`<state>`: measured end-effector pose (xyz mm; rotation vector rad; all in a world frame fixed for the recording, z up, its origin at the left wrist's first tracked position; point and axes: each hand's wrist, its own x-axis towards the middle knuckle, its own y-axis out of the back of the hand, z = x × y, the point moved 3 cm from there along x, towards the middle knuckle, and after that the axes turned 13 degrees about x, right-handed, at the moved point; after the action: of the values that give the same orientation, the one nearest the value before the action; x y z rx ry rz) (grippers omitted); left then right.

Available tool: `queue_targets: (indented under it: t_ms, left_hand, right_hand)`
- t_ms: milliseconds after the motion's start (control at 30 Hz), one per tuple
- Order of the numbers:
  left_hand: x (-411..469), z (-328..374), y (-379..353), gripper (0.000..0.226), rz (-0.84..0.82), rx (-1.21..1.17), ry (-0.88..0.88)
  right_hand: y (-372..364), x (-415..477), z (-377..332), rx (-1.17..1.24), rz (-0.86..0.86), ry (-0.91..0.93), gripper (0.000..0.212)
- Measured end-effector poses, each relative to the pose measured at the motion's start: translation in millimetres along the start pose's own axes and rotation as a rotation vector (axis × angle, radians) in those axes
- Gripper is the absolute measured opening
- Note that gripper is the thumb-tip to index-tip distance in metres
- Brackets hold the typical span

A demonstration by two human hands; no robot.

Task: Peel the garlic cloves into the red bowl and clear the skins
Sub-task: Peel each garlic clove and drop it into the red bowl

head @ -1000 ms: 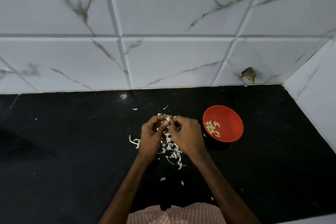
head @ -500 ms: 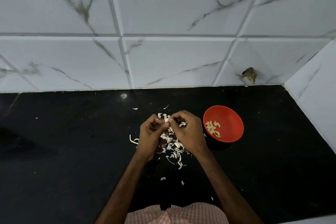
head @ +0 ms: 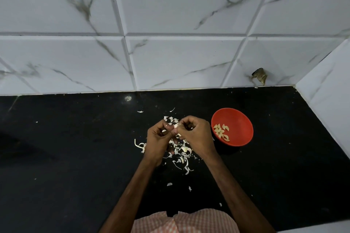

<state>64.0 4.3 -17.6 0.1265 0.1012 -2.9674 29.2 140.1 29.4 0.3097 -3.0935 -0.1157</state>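
My left hand [head: 158,139] and my right hand [head: 195,134] meet over the black counter, fingers curled, pinching a small pale garlic clove [head: 176,126] between their fingertips. Most of the clove is hidden by the fingers. Under and around the hands lies a scatter of white garlic skins [head: 182,154]. To the right of my right hand stands the red bowl [head: 240,128], and several peeled cloves [head: 221,131] lie in its left part.
The black counter [head: 75,157] ends at a white marble-tiled wall [head: 170,53] behind and a side wall [head: 329,89] at right. A damaged spot [head: 259,77] marks the wall behind the bowl. Stray skin bits [head: 169,184] lie nearer me.
Both hands stayed together above the skins; the fingers shifted around the clove, with the right hand curling further over it. More skin bits show beneath the hands.
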Motion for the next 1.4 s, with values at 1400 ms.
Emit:
queue_targets:
  t_ms: [1400]
  left_hand:
    - [-2, 6, -4, 0.011, -0.022, -0.25, 0.133]
  right_hand:
    - [0, 4, 2, -0.085, -0.047, 0.078, 0.007]
